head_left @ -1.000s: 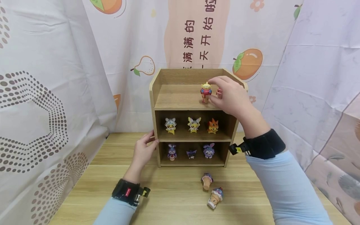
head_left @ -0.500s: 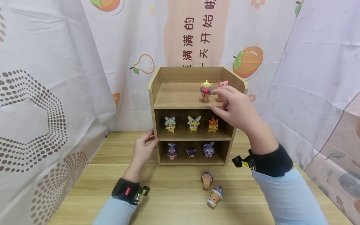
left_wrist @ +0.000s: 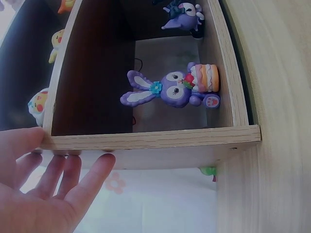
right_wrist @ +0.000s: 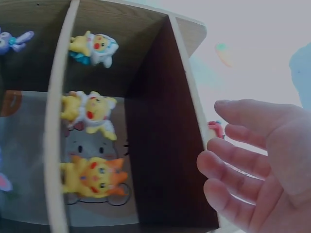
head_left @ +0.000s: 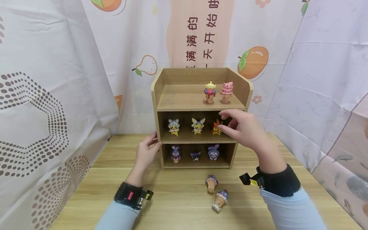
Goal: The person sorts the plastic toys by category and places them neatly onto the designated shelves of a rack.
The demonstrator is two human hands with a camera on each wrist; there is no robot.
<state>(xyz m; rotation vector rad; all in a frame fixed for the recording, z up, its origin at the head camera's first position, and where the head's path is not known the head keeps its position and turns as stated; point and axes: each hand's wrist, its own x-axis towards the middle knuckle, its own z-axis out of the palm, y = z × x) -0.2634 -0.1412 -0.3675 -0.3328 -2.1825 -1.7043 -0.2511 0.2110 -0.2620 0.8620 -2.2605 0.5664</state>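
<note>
My left hand point(head_left: 147, 153) rests against the left side of a small wooden shelf point(head_left: 198, 108); in the left wrist view its fingers point(left_wrist: 95, 179) touch the outer side panel and front edge. My right hand point(head_left: 244, 127), holding nothing, hovers in front of the middle tier with thumb and fingers apart. It partly overlaps an orange-hooded figurine point(head_left: 217, 127). On the top tier, toward the right, stand a yellow-headed figurine on a cone point(head_left: 210, 92) and a pink ice-cream-cone figurine point(head_left: 226, 92).
Two more cone figurines, one purple-topped point(head_left: 211, 184) and one blue-and-white point(head_left: 220, 200), lie on the wooden table point(head_left: 178, 204) before the shelf. Yellow figurines point(head_left: 197, 126) share the middle tier; purple ones point(head_left: 213, 152) fill the bottom tier. Printed curtains point(head_left: 132, 105) hang around.
My right hand has let go of the yellow-headed cone figurine, which stays on the top tier, and has moved down and slightly right. The left hand keeps its place.
</note>
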